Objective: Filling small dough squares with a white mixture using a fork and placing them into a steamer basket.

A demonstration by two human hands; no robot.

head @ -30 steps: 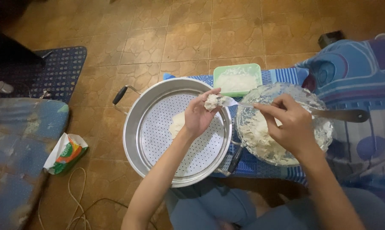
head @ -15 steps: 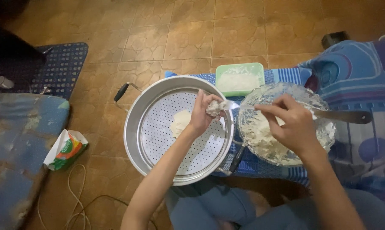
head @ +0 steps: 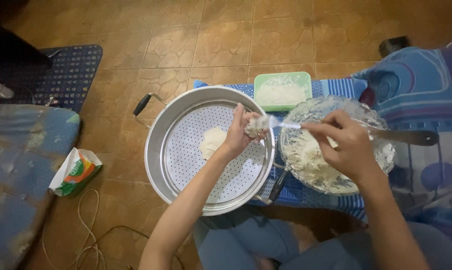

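My left hand point(head: 239, 134) hovers over a round metal steamer tray point(head: 162, 150) with a perforated bottom and cups a small white wrapper with filling point(head: 255, 125). My right hand point(head: 347, 145) holds a small white plastic spoon point(head: 282, 123) whose tip touches that filling. One pale filled piece point(head: 212, 141) lies on the perforated tray. Under my right hand sits a glass bowl point(head: 381, 155) of white mixture, with a metal utensil handle point(head: 408, 136) sticking out to the right.
A green rectangular container point(head: 282, 91) of white stuff stands behind the bowl on a blue striped cloth point(head: 336, 87). A small packet point(head: 75, 172) and a cord point(head: 88, 230) lie on the tiled floor at left. Blue mats lie at far left; my knees are below.
My right hand has lifted out of the bowl and brought the spoon left to the wrapper in my left hand. The left hand has stayed over the tray's right side.
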